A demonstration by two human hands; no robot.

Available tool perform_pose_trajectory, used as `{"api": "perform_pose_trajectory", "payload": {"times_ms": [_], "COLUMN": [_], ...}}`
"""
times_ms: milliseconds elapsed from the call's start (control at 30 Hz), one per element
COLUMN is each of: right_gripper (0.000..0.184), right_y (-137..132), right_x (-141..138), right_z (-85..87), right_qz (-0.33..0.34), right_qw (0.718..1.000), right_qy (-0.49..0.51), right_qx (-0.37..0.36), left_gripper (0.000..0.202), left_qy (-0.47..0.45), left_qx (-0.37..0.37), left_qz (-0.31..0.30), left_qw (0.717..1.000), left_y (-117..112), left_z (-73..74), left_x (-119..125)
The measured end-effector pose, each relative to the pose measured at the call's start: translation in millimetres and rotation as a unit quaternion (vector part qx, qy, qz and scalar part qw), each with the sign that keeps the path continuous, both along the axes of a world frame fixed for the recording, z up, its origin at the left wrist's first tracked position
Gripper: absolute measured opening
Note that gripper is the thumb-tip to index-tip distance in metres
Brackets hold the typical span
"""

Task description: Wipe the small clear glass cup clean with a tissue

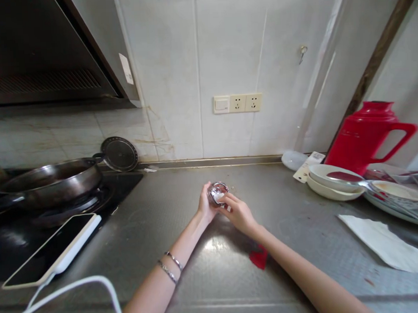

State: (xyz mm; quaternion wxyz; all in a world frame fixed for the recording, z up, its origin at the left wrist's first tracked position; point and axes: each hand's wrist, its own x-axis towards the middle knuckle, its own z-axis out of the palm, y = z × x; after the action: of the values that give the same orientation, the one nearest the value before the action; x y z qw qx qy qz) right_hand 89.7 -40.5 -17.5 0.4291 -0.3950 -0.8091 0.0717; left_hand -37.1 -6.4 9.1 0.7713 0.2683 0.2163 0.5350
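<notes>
Above the middle of the metal counter (183, 195), my left hand (205, 205) is wrapped round a small, shiny silver, round thing (217, 189) that looks like a cup or bowl. Its exact kind is too small to tell. My right hand (238, 213) reaches over from the right, fingers bent together at the silver thing's opening. A whitish bit shows by those fingertips, but I cannot make out what they pinch. A red scrap (258, 257) lies on the counter beside my right forearm.
At left, a steel pan (52, 183) stands on the black stove, with a phone (53, 253) and white cable in front. To the right are stacked white bowls (333, 187), a red thermos jug (365, 134), plates and a white paper sheet (385, 243). A tiled wall closes the back.
</notes>
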Motion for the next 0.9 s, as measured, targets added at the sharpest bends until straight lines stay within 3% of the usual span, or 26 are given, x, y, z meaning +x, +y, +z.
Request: {"api": "perform_pose_trajectory", "payload": {"times_ms": [233,433,733,900], "right_gripper": [0.017,0.018,0.022,0.022], "right_y": [-4,-3,-10,-7], "right_x": [6,16,19,20], "right_z": [11.1,24.9,41.2,41.0], "right_qz": [-0.051,-0.045,0.015,-0.002], "right_qw": [0.988,0.968,0.936,0.938], "right_qy": [-0.137,-0.235,-0.335,-0.332], "right_qx": [0.045,0.076,0.104,0.095], "left_gripper": [0.033,0.041,0.048,0.041], "left_qy": [-0.026,-0.056,0.094,0.11], "left_qx": [0.006,0.021,-0.062,-0.069], "left_qz": [0.001,-0.074,-0.194,-0.165], "left_qw": [1.0,0.995,0.974,0.978], "left_y": [0,4,18,17], "left_z": [2.6,9.7,5.0,2.8], "left_x": [-1,-19,-38,-34]}}
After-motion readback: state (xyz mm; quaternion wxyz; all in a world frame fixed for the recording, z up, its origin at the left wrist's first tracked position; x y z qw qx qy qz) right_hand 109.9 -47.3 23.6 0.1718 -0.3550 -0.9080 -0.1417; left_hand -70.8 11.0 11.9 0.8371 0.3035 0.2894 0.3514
